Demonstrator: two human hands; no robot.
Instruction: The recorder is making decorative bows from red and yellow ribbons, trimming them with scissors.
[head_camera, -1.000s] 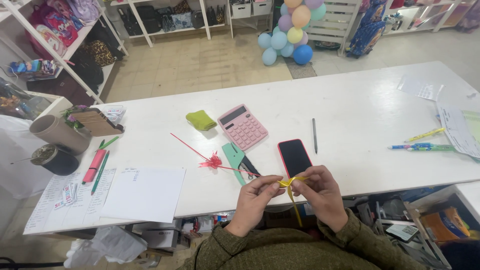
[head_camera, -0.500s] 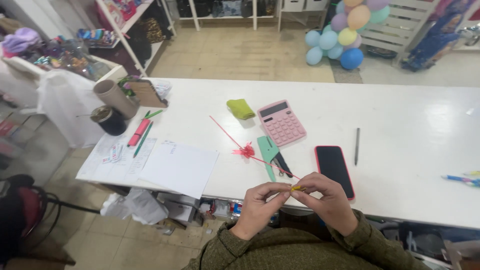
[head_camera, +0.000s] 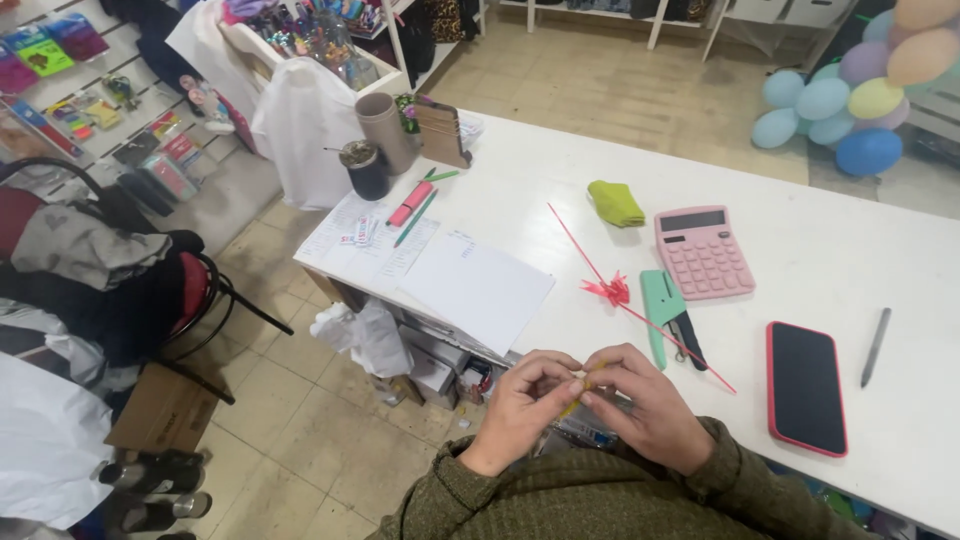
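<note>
Both your hands, left hand (head_camera: 520, 405) and right hand (head_camera: 645, 410), pinch the yellow strip (head_camera: 580, 392) just off the tabletop (head_camera: 830, 250) edge; keep that grip snug.

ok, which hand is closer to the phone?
Right. The right hand sits just left of the phone at the table edge; the left hand is farther left, beyond the right hand.

— What's being held?

— A thin yellow strip (head_camera: 583, 388), short and narrow, mostly hidden by fingers.

— Where is it?

— Pinched between both hands just off the near edge of the white table (head_camera: 800, 180), in front of the person's chest.

— Its pose?

— Slanted, upper end toward the table; only a small stretch shows, so its full length can't be told.
</note>
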